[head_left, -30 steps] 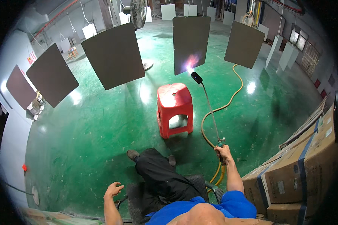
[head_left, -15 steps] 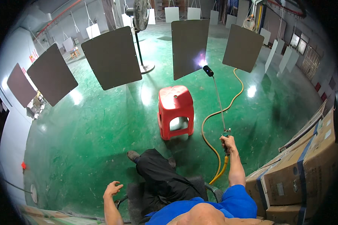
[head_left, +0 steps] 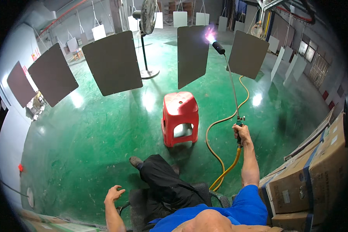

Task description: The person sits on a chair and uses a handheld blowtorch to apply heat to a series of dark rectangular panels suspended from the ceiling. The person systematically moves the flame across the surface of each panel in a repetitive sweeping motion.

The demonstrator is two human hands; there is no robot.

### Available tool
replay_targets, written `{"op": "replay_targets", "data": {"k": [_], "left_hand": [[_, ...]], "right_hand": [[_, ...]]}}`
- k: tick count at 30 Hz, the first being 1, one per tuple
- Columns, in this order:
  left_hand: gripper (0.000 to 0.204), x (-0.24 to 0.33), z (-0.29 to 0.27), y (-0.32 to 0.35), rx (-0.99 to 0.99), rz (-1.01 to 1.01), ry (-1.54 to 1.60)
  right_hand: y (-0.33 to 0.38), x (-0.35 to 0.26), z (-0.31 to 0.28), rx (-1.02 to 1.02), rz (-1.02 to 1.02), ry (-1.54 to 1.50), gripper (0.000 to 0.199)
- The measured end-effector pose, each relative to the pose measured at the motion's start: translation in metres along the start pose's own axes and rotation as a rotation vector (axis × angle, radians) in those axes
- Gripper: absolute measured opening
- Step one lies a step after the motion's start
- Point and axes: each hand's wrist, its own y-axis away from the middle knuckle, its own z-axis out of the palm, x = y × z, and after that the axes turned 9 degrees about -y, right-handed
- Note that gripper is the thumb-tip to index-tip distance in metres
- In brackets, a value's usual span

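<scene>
My right hand (head_left: 241,133) is wrapped round the handle of a gas torch (head_left: 232,83), a long thin metal wand with a black nozzle. A pinkish-violet flame (head_left: 210,35) burns at its tip, against or close to the right edge of a hanging dark grey panel (head_left: 191,58). A yellow hose (head_left: 236,158) runs from the handle down to the floor. My left hand (head_left: 114,193) is held out beside the chair (head_left: 137,207) I sit on, fingers apart and holding nothing.
Other dark panels (head_left: 113,63) hang left and right in a row. A red plastic stool (head_left: 180,106) stands ahead of my feet, a pedestal fan (head_left: 148,17) behind the panels. Cardboard boxes (head_left: 288,189) are stacked at my right. The hose snakes over the green floor (head_left: 85,154).
The torch and my right hand have moved up and slightly right, bringing the flame to the panel's upper part. That panel has turned to look narrower. My left hand has hardly moved.
</scene>
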Motion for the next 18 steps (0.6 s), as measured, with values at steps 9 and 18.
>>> {"op": "replay_targets", "data": {"k": [9,18], "left_hand": [[0.057,0.01,-0.005,0.01,0.003,0.014,0.041],[0.054,0.004,-0.002,0.006,-0.011,0.026,0.032]], "right_hand": [[0.038,-0.005,0.015,-0.096,-0.027,-0.024,0.012],[0.087,0.018,0.023,-0.179,0.012,-0.014,0.011]]}}
